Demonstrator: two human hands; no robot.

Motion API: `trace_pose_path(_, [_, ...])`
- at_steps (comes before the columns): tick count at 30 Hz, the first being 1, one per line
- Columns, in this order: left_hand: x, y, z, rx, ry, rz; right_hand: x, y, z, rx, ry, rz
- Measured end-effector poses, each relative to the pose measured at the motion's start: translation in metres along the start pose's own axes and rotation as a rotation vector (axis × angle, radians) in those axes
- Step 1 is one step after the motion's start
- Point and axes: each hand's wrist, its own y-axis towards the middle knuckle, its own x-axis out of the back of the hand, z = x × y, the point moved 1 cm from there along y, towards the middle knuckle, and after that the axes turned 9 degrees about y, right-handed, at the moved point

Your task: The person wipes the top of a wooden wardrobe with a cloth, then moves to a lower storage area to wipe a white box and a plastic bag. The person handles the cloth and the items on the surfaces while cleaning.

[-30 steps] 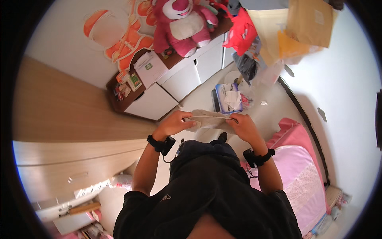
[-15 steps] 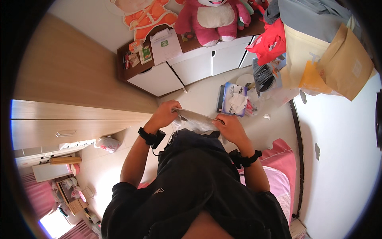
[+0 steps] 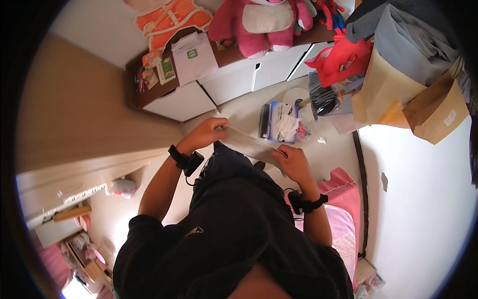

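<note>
Between my two hands a thin greyish-white sheet [image 3: 249, 144] is stretched out in front of my waist. Whether it is cloth or plastic film I cannot tell. My left hand [image 3: 208, 133] pinches its upper left end, the fingertips closed on the edge. At the other end my right hand [image 3: 295, 163] grips it, thumb on top and fingers curled underneath. The sheet slants down from left to right, and its lower edge hangs in front of my dark trousers.
Beyond my hands, a tissue box [image 3: 283, 124] stands on the floor before a low white cabinet [image 3: 226, 89] with a pink plush toy [image 3: 261, 25]. Paper bags [image 3: 393, 84] crowd the right. A wooden wardrobe [image 3: 89, 94] rises at left; a pink-covered bed [image 3: 343, 199] is near my right elbow.
The sheet has tilted, its right end now lower, and more of its broad face shows. My right hand has moved slightly right and down. The whole view has shifted a little.
</note>
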Motion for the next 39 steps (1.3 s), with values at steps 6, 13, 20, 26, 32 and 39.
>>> trace_pose_path(6, [0.059, 0.049, 0.034, -0.24, 0.318, 0.142, -0.027, 0.041, 0.028, -0.107, -0.006, -0.081])
trace_pose_path(13, [0.118, 0.072, 0.095, -0.27, 0.335, -0.044, -0.052, 0.093, 0.099, -0.218, -0.202, 0.117])
trace_pose_path(20, [0.151, 0.04, 0.138, -0.266, 0.43, -0.413, -0.09, 0.148, 0.12, -0.102, -0.477, 0.358])
trace_pose_path(26, [0.167, -0.013, 0.166, 0.079, 0.254, -0.527, -0.121, 0.192, 0.125, -0.039, -0.639, 0.425])
trace_pose_path(32, [0.173, -0.038, 0.18, 0.137, 0.092, -0.733, -0.129, 0.214, 0.108, 0.16, -0.769, 0.533])
trace_pose_path(39, [0.184, -0.034, 0.189, 0.102, 0.089, -0.814, -0.113, 0.208, 0.074, 0.002, -0.999, 0.553])
